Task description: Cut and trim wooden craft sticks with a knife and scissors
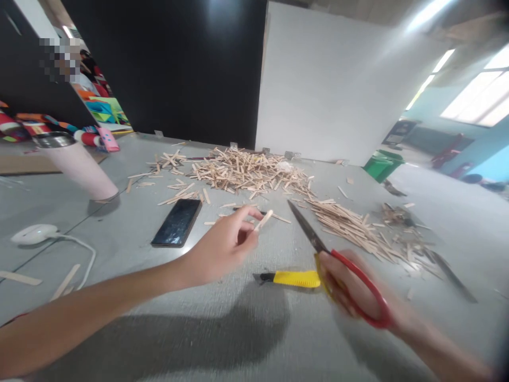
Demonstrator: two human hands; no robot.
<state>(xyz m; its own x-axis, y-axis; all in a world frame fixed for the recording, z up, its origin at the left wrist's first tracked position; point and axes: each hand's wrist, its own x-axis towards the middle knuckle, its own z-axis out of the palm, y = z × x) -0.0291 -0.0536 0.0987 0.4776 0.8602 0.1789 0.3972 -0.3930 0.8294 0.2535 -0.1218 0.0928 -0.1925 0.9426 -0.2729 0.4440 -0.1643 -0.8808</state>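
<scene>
My left hand pinches a short wooden stick between thumb and fingers, above the grey table. My right hand grips red-handled scissors; the blades are closed and point up-left toward the stick, a little apart from it. A yellow utility knife lies on the table just left of my right hand. A big heap of wooden sticks lies farther back, and a second row of sticks runs to the right of the scissors.
A black phone lies left of my left hand. A pink tumbler stands at the left, a white corded device near the left edge. A white board stands behind the heap. A green bin sits beyond the table.
</scene>
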